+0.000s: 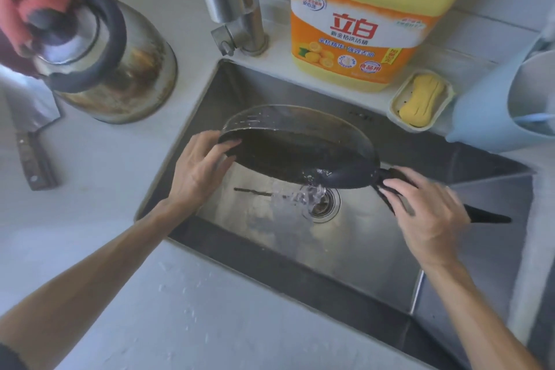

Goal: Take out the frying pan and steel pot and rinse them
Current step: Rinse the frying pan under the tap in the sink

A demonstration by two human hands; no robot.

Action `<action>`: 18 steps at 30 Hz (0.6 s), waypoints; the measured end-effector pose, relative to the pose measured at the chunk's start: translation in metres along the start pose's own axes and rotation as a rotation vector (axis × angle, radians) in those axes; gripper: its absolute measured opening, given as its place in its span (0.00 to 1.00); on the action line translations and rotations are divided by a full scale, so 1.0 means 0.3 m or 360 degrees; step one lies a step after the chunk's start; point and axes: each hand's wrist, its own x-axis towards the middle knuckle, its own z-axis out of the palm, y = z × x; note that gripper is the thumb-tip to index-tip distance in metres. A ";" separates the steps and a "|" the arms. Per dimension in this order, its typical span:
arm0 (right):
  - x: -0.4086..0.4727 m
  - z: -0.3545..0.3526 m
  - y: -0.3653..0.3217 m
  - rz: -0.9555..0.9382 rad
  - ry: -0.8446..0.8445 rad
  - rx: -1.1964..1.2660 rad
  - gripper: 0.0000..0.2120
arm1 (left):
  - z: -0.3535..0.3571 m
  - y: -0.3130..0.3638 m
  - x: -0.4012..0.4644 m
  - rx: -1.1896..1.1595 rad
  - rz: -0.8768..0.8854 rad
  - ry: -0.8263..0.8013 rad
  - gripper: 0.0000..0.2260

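Both hands hold the frying pan (295, 149) tilted over the sink (375, 249): the left hand (199, 171) grips its rim, the right hand (426, 207) its handle. Water pours from the pan toward the drain (322, 204), so rinsing looks nearly finished; no steel pot is identifiable yet. On the pale desk (90, 219) stand a detergent jug (360, 24), kettle (111, 69) and soap dish (420, 100).

The sink (375, 264) sat in the counter (90, 189). The frying pan (294, 153) hung tilted over it, above the drain (322, 204). Behind the sink stood the tap (237, 9), the soap bottle (366, 18) and the soap dish (420, 100). The kettle (114, 69) and a knife (33, 141) were left of it.
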 end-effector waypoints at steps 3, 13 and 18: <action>0.020 -0.048 0.007 -0.0065 0.0097 -0.0057 0.06 | -0.043 0.015 0.025 0.0029 0.0150 0.0093 0.15; 0.101 -0.259 0.039 0.0095 -0.0143 0.0167 0.10 | -0.240 0.164 0.146 -0.0095 -0.0059 -0.0226 0.20; 0.148 -0.477 0.045 0.0418 -0.0728 0.0271 0.21 | -0.399 0.301 0.228 -0.0361 -0.0322 -0.0623 0.23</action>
